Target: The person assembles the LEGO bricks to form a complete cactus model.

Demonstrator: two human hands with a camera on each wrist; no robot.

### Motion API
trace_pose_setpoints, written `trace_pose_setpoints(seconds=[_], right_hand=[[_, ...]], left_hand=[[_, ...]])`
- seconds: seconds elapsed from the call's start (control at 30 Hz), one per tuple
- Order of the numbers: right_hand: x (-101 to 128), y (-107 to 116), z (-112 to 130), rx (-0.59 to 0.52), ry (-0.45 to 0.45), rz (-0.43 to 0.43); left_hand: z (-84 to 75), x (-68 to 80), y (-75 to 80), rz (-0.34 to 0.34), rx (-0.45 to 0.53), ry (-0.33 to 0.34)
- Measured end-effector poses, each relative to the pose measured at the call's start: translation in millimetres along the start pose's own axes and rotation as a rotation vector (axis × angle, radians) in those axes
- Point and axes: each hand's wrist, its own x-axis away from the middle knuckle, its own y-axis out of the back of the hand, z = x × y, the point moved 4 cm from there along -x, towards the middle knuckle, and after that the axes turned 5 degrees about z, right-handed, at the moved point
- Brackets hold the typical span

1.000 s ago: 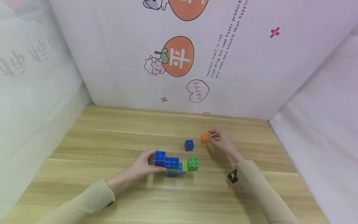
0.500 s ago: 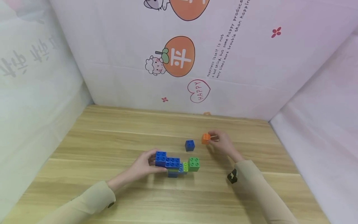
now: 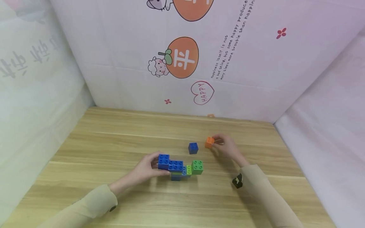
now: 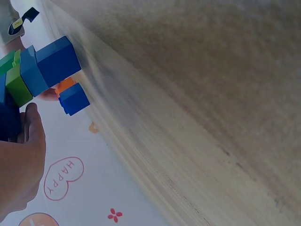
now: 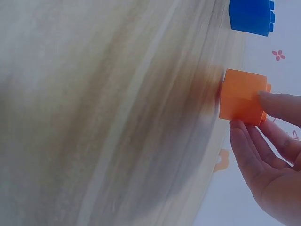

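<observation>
My left hand (image 3: pixel 144 169) grips the blue left end of a built-up row of toy building blocks (image 3: pixel 176 165). Blue, light blue and lime pieces make up the row, and a green block (image 3: pixel 197 167) forms its right end. In the left wrist view, a blue piece (image 4: pixel 57 61) juts from the underside. Farther back on the right, my right hand (image 3: pixel 226 146) pinches a small orange block (image 3: pixel 209 142) between thumb and fingers. The right wrist view shows this orange block (image 5: pixel 242 96) close up, its studs facing the back wall.
A loose blue block (image 3: pixel 193 148) stands on the wooden tabletop (image 3: pixel 128 136), left of the orange one and behind the built row. White printed cloth (image 3: pixel 128 63) walls in the back and both sides.
The orange block has turned and tilted slightly in my right hand, which has shifted a touch toward me. My left hand and the built row stay put.
</observation>
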Motion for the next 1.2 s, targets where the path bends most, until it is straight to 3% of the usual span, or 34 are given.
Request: trace_pose_setpoints(seconds=[0.7,1.2], right_hand=[[16,4,15,0.008,0.019,-0.018],[38,3,66,-0.040,0.122,-0.008]], left_hand=[[0.3,-0.2,-0.6,0.000,0.011,-0.003],[2.0,-0.8,-0.4,0.002,0.004,-0.012]])
